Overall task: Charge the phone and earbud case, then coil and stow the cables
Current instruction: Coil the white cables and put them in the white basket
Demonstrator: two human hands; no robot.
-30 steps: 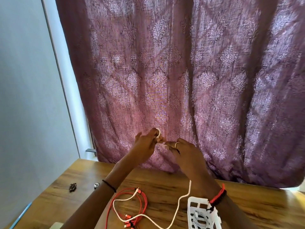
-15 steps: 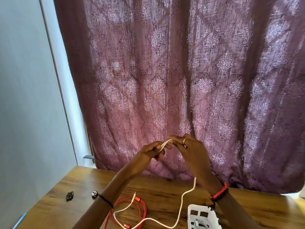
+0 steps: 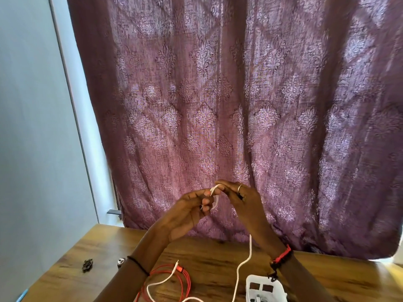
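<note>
— Where was the white cable (image 3: 250,251)?
— One end was looped between the fingertips. The left hand (image 3: 187,212) pinched it with curled fingers, and the right hand (image 3: 244,199) pinched the loop's top. The rest hung below the fingers onto the table (image 3: 213,258), near the red cable (image 3: 184,277).

Nothing can be read. The cable (image 3: 250,247) in the fingers (image 3: 206,201) bears no legible print, nor does the curtain (image 3: 218,105) behind them.

One left hand (image 3: 185,212), one right hand (image 3: 244,199), one white cable (image 3: 250,247), one red cable (image 3: 188,282), one white basket (image 3: 257,278)
</note>
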